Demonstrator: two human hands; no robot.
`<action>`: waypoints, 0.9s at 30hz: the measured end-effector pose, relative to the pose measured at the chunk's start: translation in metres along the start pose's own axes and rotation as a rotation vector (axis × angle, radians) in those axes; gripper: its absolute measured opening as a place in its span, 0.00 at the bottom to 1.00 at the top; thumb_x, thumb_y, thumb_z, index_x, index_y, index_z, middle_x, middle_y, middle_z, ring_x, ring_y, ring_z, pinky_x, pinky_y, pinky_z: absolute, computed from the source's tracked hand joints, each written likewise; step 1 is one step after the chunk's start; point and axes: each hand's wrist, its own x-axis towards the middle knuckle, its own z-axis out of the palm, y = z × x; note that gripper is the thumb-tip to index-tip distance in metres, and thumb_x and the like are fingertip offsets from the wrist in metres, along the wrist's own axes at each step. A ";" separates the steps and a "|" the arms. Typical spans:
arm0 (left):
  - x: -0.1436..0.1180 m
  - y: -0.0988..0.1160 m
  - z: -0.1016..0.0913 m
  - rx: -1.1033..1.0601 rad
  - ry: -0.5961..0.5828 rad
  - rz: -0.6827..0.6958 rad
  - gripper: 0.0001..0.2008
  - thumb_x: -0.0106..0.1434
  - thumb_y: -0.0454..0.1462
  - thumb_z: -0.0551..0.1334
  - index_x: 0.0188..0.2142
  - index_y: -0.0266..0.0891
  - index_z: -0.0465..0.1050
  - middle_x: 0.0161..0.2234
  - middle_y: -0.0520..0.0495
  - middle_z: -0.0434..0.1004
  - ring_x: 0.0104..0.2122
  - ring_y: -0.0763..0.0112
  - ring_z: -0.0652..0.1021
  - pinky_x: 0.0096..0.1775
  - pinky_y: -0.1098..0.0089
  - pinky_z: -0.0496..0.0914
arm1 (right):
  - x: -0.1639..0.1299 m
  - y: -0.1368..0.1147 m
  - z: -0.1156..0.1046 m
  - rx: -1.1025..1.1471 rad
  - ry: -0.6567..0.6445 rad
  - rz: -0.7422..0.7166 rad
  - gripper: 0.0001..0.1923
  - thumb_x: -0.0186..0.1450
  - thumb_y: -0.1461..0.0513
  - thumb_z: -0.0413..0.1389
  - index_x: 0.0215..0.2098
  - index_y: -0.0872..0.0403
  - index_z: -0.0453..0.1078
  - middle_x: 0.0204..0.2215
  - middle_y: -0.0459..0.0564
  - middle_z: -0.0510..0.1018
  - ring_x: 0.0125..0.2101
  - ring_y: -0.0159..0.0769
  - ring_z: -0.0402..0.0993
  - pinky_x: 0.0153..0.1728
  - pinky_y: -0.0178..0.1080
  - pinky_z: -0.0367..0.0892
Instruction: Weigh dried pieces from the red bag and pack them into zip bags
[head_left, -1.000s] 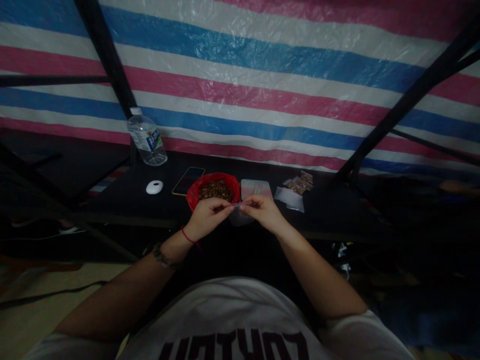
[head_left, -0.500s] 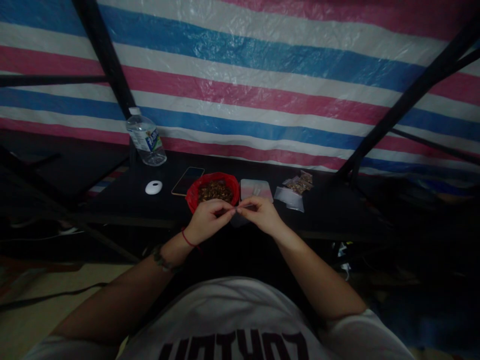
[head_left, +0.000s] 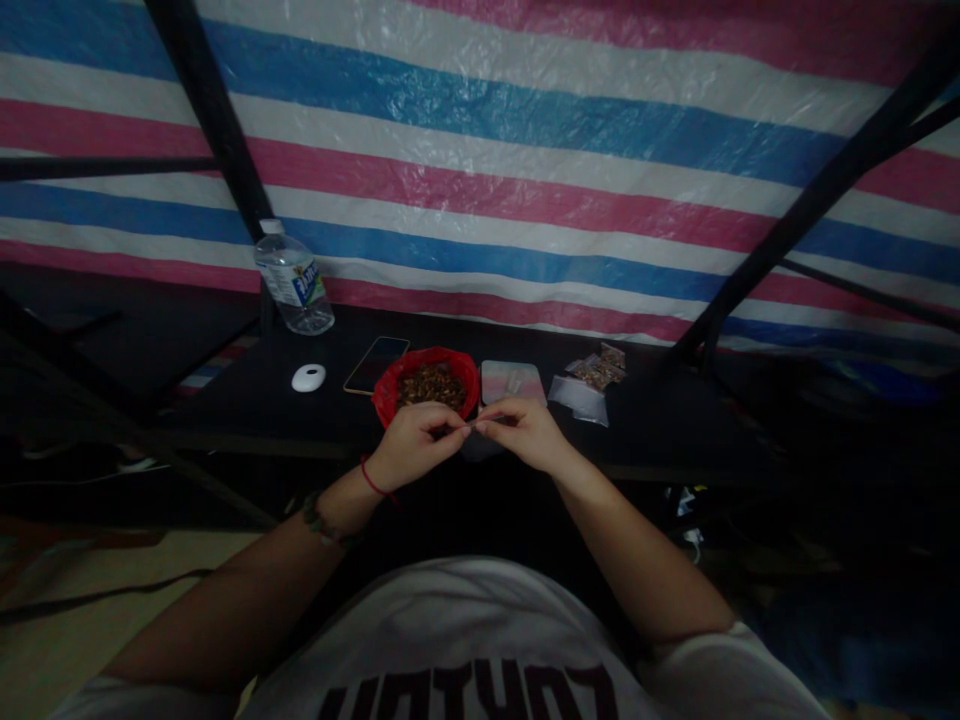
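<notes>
1. Nearest the camera: the person's white shirt (head_left: 465, 640) with dark lettering fills the bottom edge; both bare forearms reach forward from it to the front edge of the desk (head_left: 247, 410).

2. Left hand (head_left: 411, 448): a red cord sits on the wrist. The grip is closed, thumb and fingertips pinched on the top edge of a small clear bag (head_left: 480, 442).

3. Right hand (head_left: 525, 432): its grip is likewise pinched shut on the same top edge, meeting the left hand's fingertips. The bag hangs below and between the two hands, just above the near desk edge. Its contents cannot be made out in the dim light.

4. Just beyond the hands: a red bag (head_left: 429, 384) stands open on the desk, still holding a good quantity of brown pieces. Beside it to the right lies a flat stack of empty clear bags (head_left: 514, 380).

5. Farther right: a small group of filled bags (head_left: 596, 372) lies on the desk. Judged from this, a few bags are done and most of the stock remains to be packed.

6. Left of the red bag: a phone (head_left: 376, 364) lying flat, a white round object (head_left: 308, 377), and behind them a water bottle (head_left: 293, 280).

7. Farthest: a striped tarpaulin (head_left: 525, 130) in pink, blue and white, crossed by dark frame bars.
</notes>
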 end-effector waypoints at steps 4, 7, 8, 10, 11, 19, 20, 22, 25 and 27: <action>0.001 0.002 -0.003 0.041 0.013 -0.005 0.08 0.59 0.38 0.62 0.25 0.38 0.75 0.23 0.50 0.77 0.24 0.75 0.75 0.27 0.75 0.66 | 0.002 -0.001 -0.011 0.032 0.034 0.044 0.07 0.56 0.58 0.62 0.28 0.54 0.77 0.25 0.48 0.79 0.25 0.33 0.73 0.27 0.34 0.65; 0.002 0.002 -0.005 0.083 0.019 -0.006 0.08 0.59 0.38 0.62 0.26 0.38 0.76 0.23 0.50 0.77 0.24 0.75 0.75 0.27 0.75 0.66 | 0.003 -0.003 -0.017 0.076 0.083 0.090 0.08 0.54 0.58 0.63 0.26 0.55 0.76 0.22 0.48 0.78 0.22 0.32 0.71 0.23 0.33 0.64; 0.002 0.002 -0.005 0.088 0.020 -0.009 0.08 0.59 0.38 0.62 0.26 0.38 0.76 0.23 0.50 0.77 0.24 0.74 0.75 0.27 0.75 0.66 | 0.003 -0.004 -0.017 0.091 0.094 0.095 0.08 0.54 0.57 0.63 0.26 0.55 0.76 0.22 0.48 0.78 0.22 0.32 0.71 0.23 0.33 0.64; 0.002 0.002 -0.004 0.088 0.019 -0.019 0.08 0.59 0.39 0.62 0.26 0.38 0.76 0.23 0.50 0.77 0.23 0.74 0.75 0.27 0.75 0.66 | 0.003 -0.004 -0.017 0.099 0.106 0.095 0.10 0.54 0.56 0.63 0.25 0.55 0.76 0.22 0.48 0.78 0.22 0.32 0.71 0.23 0.33 0.64; 0.002 0.001 -0.004 0.083 0.018 -0.025 0.09 0.59 0.39 0.62 0.27 0.38 0.77 0.23 0.50 0.78 0.24 0.74 0.76 0.27 0.75 0.67 | 0.003 -0.004 -0.017 0.091 0.110 0.093 0.10 0.53 0.56 0.63 0.25 0.55 0.76 0.22 0.47 0.77 0.22 0.31 0.71 0.23 0.33 0.64; 0.004 -0.019 -0.009 0.107 0.190 -0.188 0.11 0.60 0.43 0.61 0.33 0.39 0.79 0.32 0.48 0.82 0.32 0.68 0.79 0.37 0.71 0.72 | 0.011 0.028 -0.088 0.155 0.662 0.170 0.19 0.55 0.50 0.59 0.36 0.56 0.75 0.22 0.47 0.76 0.20 0.31 0.68 0.23 0.34 0.63; 0.005 -0.022 -0.011 0.111 0.199 -0.201 0.11 0.60 0.43 0.61 0.33 0.39 0.79 0.32 0.48 0.82 0.32 0.68 0.79 0.36 0.71 0.72 | 0.009 0.041 -0.104 0.105 0.774 0.204 0.20 0.55 0.50 0.58 0.37 0.57 0.75 0.23 0.48 0.76 0.20 0.32 0.68 0.23 0.34 0.63; 0.005 -0.028 -0.012 0.110 0.191 -0.213 0.12 0.60 0.44 0.61 0.33 0.39 0.79 0.31 0.48 0.82 0.31 0.68 0.79 0.35 0.72 0.72 | 0.003 0.070 -0.133 -0.106 0.920 0.303 0.19 0.56 0.52 0.56 0.34 0.59 0.76 0.24 0.51 0.77 0.23 0.36 0.71 0.26 0.36 0.64; 0.005 -0.035 -0.007 0.106 0.160 -0.206 0.12 0.60 0.44 0.61 0.32 0.40 0.79 0.30 0.48 0.82 0.30 0.68 0.79 0.34 0.71 0.72 | -0.007 0.105 -0.157 -0.448 0.807 0.588 0.15 0.53 0.56 0.58 0.31 0.60 0.77 0.28 0.58 0.80 0.32 0.44 0.76 0.33 0.39 0.66; 0.004 -0.036 -0.003 0.105 0.147 -0.203 0.12 0.59 0.44 0.61 0.32 0.40 0.79 0.31 0.48 0.82 0.31 0.68 0.79 0.34 0.71 0.72 | -0.009 0.109 -0.160 -0.536 0.741 0.674 0.15 0.52 0.59 0.59 0.34 0.60 0.77 0.31 0.61 0.80 0.35 0.47 0.76 0.36 0.41 0.66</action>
